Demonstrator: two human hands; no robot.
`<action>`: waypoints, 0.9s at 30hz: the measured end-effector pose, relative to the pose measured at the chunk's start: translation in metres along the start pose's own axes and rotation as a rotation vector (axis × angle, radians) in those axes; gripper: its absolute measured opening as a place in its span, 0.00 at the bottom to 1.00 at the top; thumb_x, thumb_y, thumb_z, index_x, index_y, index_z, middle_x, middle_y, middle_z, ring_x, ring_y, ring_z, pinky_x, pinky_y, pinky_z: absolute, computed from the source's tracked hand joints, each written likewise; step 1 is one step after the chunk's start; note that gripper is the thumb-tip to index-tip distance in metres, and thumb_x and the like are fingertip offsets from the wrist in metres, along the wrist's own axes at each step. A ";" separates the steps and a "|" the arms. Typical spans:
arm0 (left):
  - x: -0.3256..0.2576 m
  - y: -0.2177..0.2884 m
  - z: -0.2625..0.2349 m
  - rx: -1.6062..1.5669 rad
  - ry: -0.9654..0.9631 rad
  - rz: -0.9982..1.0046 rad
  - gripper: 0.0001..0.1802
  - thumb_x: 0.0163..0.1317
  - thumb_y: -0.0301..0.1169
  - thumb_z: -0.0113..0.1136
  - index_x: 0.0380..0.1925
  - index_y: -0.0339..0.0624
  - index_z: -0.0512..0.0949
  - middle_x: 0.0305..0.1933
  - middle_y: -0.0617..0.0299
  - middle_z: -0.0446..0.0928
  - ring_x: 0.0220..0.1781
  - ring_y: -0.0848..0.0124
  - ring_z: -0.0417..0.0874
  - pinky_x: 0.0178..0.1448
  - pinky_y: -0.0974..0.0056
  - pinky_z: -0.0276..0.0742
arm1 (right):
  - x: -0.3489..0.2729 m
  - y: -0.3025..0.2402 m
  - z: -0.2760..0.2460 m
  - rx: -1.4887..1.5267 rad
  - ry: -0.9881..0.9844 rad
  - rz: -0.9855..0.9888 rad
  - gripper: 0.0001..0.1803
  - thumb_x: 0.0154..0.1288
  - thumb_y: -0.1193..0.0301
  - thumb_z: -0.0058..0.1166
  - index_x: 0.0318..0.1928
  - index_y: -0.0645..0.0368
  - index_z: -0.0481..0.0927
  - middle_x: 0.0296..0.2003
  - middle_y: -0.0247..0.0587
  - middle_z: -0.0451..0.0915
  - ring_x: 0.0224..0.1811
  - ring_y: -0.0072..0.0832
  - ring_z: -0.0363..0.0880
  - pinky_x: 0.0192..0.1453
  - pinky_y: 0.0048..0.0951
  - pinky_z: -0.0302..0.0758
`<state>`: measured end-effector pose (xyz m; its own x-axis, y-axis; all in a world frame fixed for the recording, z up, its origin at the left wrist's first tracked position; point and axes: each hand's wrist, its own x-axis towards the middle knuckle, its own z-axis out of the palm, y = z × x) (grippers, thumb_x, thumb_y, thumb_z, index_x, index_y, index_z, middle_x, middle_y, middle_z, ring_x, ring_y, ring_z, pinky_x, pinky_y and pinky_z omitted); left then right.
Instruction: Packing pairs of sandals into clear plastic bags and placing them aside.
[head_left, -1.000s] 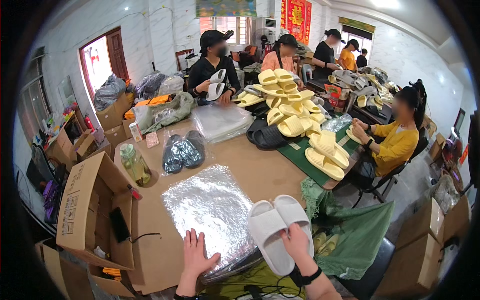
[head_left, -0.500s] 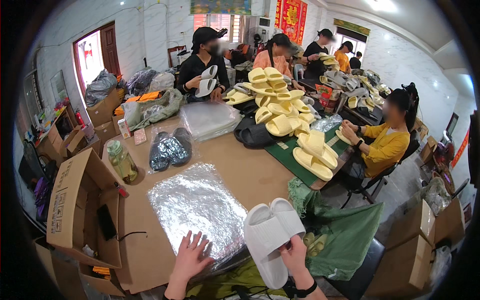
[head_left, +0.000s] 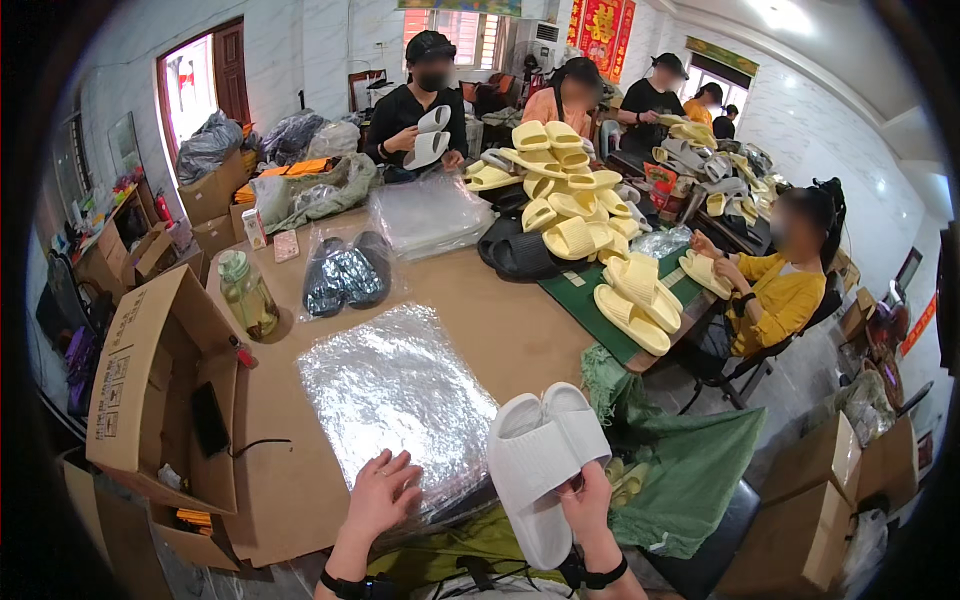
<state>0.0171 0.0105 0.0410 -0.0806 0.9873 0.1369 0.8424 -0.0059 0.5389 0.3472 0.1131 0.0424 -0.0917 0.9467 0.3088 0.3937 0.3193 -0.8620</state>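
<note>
Evidently, in the head view, the pair of light grey, matte, wide-strapped slippers (head_left: 535, 465) hangs just right of the near end of the silvery, see-through stack of plastic bags (head_left: 400, 385), which serves as landmark. The slippers overlap side by side, tilted, their open ends up. The right hand (head_left: 588, 500) has its grip pinching them at the strap of the right-hand slipper. The left hand (head_left: 380, 492) is at the stack's near left edge, its grip loosely spread and holding nothing; whether it touches the plastic I cannot tell.

The stack lies flat on the brown worktop (head_left: 500, 335). Beyond it are black slippers in a clear bag (head_left: 345, 270); to its far left, a green-lidded clear bottle (head_left: 248, 295); left of it, an open brown cardboard box (head_left: 130, 370). Far to its right rises a heap of pale yellow slippers (head_left: 575, 195), and right of its near end spreads a green woven sack (head_left: 690, 480). Well beyond it, several people work before pale marbled walls (head_left: 820, 130).
</note>
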 end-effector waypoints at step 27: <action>0.015 0.021 -0.005 0.141 0.121 0.053 0.13 0.52 0.31 0.66 0.40 0.46 0.84 0.50 0.59 0.84 0.48 0.55 0.85 0.49 0.54 0.83 | -0.003 -0.053 0.008 -0.145 -0.434 -0.076 0.16 0.57 0.67 0.64 0.45 0.57 0.78 0.34 0.47 0.79 0.37 0.50 0.79 0.40 0.46 0.76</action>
<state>0.0309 0.0244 0.0586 -0.0900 0.9599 0.2654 0.9127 -0.0272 0.4078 0.3188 0.0941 0.0841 -0.4877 0.8607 0.1459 0.4916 0.4089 -0.7689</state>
